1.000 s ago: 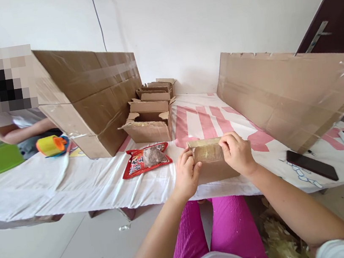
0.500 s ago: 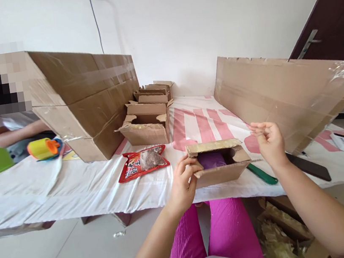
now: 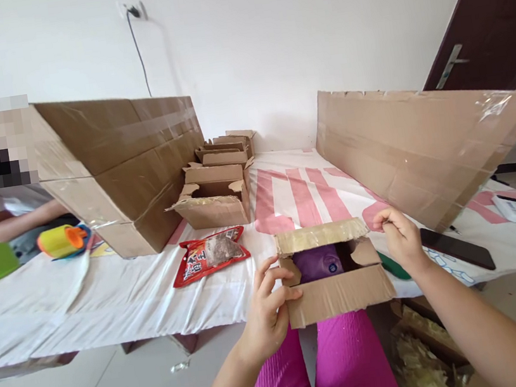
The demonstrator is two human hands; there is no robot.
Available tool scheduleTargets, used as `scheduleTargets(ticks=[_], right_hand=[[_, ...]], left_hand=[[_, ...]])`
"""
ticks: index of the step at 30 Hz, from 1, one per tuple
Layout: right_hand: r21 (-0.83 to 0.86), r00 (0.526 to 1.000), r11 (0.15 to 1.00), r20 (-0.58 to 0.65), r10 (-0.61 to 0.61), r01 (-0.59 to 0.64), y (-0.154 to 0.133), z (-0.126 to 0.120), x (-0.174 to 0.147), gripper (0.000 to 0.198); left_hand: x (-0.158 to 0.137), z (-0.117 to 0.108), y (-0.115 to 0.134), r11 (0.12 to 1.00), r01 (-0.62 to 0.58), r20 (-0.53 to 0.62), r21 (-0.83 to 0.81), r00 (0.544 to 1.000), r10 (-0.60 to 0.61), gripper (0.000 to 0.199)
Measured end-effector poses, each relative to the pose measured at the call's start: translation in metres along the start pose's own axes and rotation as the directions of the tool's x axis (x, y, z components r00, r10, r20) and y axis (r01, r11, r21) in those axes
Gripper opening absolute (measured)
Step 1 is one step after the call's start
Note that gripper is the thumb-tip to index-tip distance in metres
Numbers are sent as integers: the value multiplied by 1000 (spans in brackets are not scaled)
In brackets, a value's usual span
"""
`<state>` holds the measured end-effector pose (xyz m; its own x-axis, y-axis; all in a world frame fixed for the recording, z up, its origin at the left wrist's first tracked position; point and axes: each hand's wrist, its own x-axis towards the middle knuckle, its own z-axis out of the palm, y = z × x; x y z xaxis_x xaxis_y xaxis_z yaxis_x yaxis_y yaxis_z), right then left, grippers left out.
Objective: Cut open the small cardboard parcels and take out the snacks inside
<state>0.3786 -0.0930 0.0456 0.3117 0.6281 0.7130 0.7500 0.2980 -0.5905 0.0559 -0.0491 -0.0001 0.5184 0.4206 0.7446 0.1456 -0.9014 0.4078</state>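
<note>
A small open cardboard box [image 3: 342, 297] sits at the table's near edge, its front flap hanging out toward me. Inside lies a purple packet [image 3: 315, 264] with a small round dark mark; its lower part is hidden. My left hand [image 3: 269, 301] grips the box's left end, fingers over the edge. Just off the far right corner, my right hand [image 3: 401, 238] is closed in a pinch, and what the fingertips hold, if anything, is too small to make out. A green-handled tool [image 3: 394, 266] lies partly hidden between the box and my right wrist.
A red printed food packet [image 3: 209, 256] lies left of the box. Behind it stands a row of open cardboard boxes [image 3: 215, 212]. Large cardboard walls [image 3: 124, 167] rise left and right. A phone [image 3: 458, 248] lies at right. Another person's arm [image 3: 17, 221] rests at far left.
The box's front flap has swung outward toward me, and more of the purple packet shows. My right hand has come slightly lower, still pinched. My left hand keeps its hold on the box.
</note>
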Motion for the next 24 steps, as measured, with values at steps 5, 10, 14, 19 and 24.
scheduleTargets(ticks=[5,10,14,19,24], right_hand=[[-36,978,980,71,-194,197,-35,-7,-3,21],[5,943,961,190,-272,276,-50,-4,-7,22],[40,919,957,271,-286,286,-50,-2,-9,24],[97,891,957,350,-290,274,-46,-2,-12,24],[118,867,950,388,-312,290,-47,-2,-13,23]], left_hand=[[-11,-3,8,999,-33,12,15,999,33,35],[-11,-5,12,999,-29,25,42,999,28,35],[-14,-6,13,999,-30,29,44,999,28,35],[-17,-6,15,999,-30,38,36,999,29,34],[-18,-7,15,999,-26,47,30,999,25,34]])
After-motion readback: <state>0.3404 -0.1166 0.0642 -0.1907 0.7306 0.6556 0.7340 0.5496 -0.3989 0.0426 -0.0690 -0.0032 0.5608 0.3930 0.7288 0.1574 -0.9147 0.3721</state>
